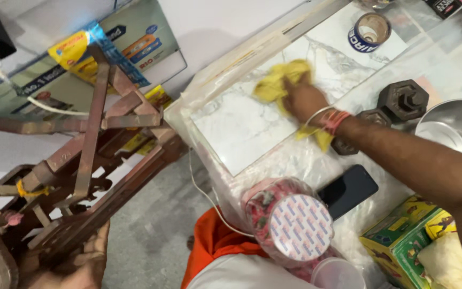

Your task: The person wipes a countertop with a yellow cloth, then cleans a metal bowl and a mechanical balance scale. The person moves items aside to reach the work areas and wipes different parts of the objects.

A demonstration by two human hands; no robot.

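Head camera looks steeply down (close) over the counter.

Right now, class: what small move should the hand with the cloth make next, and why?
Probably sweep the yellow cloth toward the slab's near corner: the right hand presses it near the far edge of the white marble slab, and the nearer part looks unreached.
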